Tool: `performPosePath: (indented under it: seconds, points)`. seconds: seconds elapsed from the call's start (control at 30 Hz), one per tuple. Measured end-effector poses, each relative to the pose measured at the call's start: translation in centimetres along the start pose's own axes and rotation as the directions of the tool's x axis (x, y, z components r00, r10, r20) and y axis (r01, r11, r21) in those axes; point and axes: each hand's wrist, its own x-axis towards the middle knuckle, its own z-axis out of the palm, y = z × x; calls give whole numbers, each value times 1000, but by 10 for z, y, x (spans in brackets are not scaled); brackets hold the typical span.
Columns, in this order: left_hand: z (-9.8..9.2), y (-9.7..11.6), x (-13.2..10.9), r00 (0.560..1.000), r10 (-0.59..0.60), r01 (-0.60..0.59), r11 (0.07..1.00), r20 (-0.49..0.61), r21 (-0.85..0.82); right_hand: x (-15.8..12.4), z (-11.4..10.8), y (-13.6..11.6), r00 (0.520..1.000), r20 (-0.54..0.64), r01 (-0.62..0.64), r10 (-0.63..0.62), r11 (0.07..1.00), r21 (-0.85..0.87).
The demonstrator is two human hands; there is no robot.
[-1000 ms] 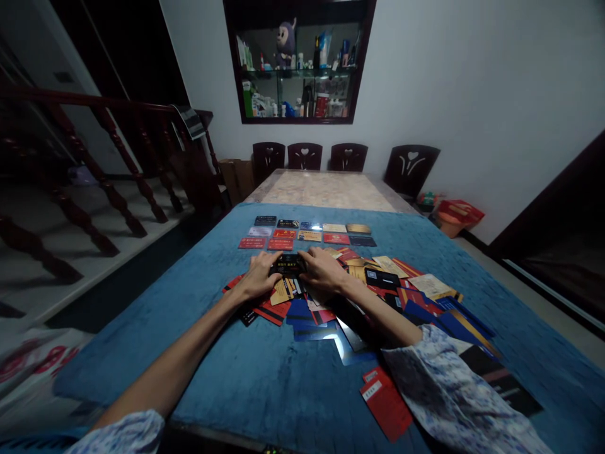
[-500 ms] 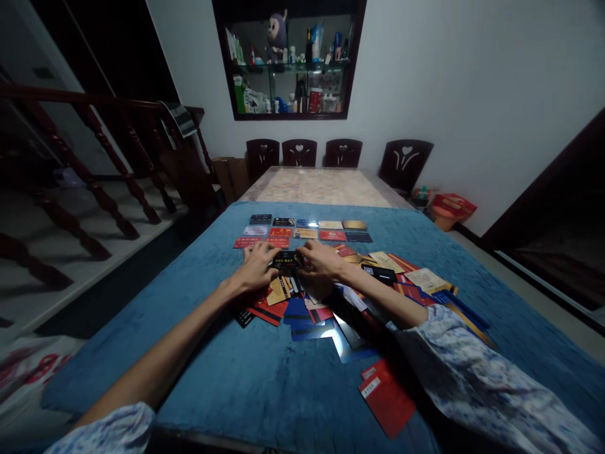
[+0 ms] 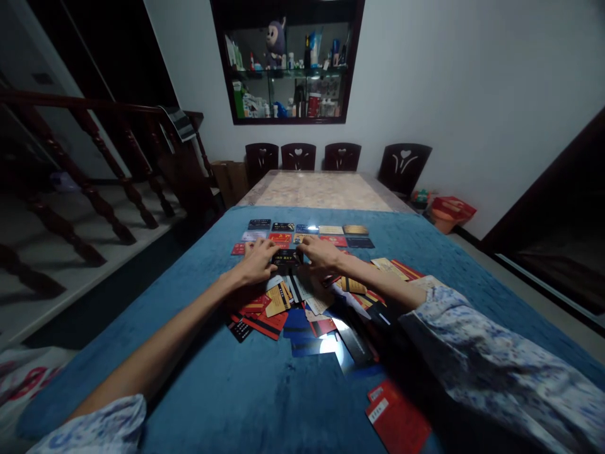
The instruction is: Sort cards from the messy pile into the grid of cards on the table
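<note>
The black card (image 3: 286, 258) was between my two hands, just on my side of the neat rows of cards (image 3: 331, 230); whether it touched the cloth I couldn't tell. Gold characters ran across it, too small to read, with what looked like a faint "VIP" below them at the left. My left hand (image 3: 256, 261) gripped its left edge in thumb and fingers, and my right hand (image 3: 320, 253) gripped the right edge, knuckles up, both forearms slanting inward. Under my wrists lay a loose pile of cards, among them a yellow card (image 3: 276, 300) with a dark stripe. Nearer me, two overlapping red cards (image 3: 397, 419) carried white patches with marks I couldn't make out. All this lay on the blue cloth (image 3: 203, 378). Off to my left, a white plastic bag (image 3: 19, 372) bore big red lettering, only partly visible.
</note>
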Motion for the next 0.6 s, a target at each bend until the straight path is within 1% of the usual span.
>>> performPosePath:
  seconds: [0.17, 0.37, 0.6]
  points:
    - [-2, -9, 15, 1000, -26, 26, 999, 15, 25, 13, -6, 7, 1000, -14, -22, 22, 1000, 7]
    - [0, -23, 36, 1000, -29, 29, 999, 12, 24, 34, -4, 20, 999, -35, -24, 24, 1000, 1]
    - [0, -38, 64, 999, -25, 24, 999, 21, 35, 63, -2, 35, 997, -31, -73, 73, 997, 15]
